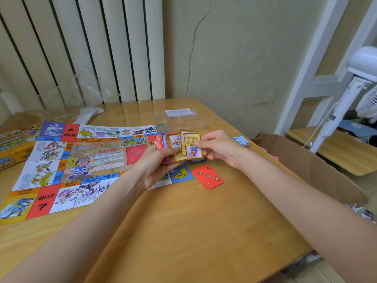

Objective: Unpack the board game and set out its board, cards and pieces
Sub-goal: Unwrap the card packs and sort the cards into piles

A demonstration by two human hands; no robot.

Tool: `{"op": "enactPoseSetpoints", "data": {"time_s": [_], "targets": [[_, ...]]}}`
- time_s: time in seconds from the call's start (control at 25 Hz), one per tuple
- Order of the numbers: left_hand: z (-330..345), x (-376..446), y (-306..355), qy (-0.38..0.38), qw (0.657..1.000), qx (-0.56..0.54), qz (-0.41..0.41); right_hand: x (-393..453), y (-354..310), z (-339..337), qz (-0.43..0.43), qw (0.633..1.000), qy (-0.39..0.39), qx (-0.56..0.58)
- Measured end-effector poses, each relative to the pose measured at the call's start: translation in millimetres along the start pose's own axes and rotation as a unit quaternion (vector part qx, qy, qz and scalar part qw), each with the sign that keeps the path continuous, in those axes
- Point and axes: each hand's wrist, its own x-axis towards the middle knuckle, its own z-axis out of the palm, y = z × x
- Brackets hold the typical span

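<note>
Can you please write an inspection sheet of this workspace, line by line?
Surface: wooden table, bare at the near side.
Job's things: game board unfolded flat on the left; red cards beside its right edge; blue cards behind the right hand; game box at far left.
Clutter: clear plastic wrap at the back; small clear bag with white paper.
Grips: left hand holds a fanned stack of cards; right hand pinches one yellow card.
Cables: thin cord by the white fan.
Surroundings: cardboard box at the right; radiator; cracked wall.
</note>
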Motion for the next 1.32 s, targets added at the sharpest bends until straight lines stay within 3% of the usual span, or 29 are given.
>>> {"op": "enactPoseSetpoints", "data": {"time_s": [0.2,0.4,0.6,0.8,0.92,1.04,1.16,1.32], "targets": [[4.1,-4.9,-2.0,0.025,0.999,0.037,0.016,-8.0,-3.5,-2.1,-0.025,0.997,-0.064,-0.02],[4.0,-12.8,-1.3,-0.005,1.0,0.026,0.006,-17.5,-2.8,-10.5,-0.021,0.998,-0.043,-0.047],[10.2,-24.8,-6.5,0.022,0.997,0.077,0.015,-36.2,-0.5,-9.0,-0.023,0.994,-0.092,-0.047],[16.8,-42.4,-5.2,-0.009,0.999,0.03,0.009,-55.3,-4.9,-18.9,-0.019,0.999,-0.035,0.001],[20.4,-51.9,-8.2,0.01,0.998,0.06,0.033,-70.4,-9.2,-20.9,-0.028,0.997,-0.078,0.0],[24.1,-61.1,-14.2,0.01,0.998,0.055,0.038,-79.5,-8.1,-13.9,-0.033,0.996,-0.082,-0.028],[19.8,-69.6,-10.1,0.044,0.998,0.035,0.031,-83.4,-11.6,-25.6,-0.012,0.998,-0.029,-0.061],[10.5,-80.0,-10.2,0.049,0.998,0.028,-0.025,-93.1,-3.5,-50.2,0.09,0.963,-0.065,-0.246]]}}
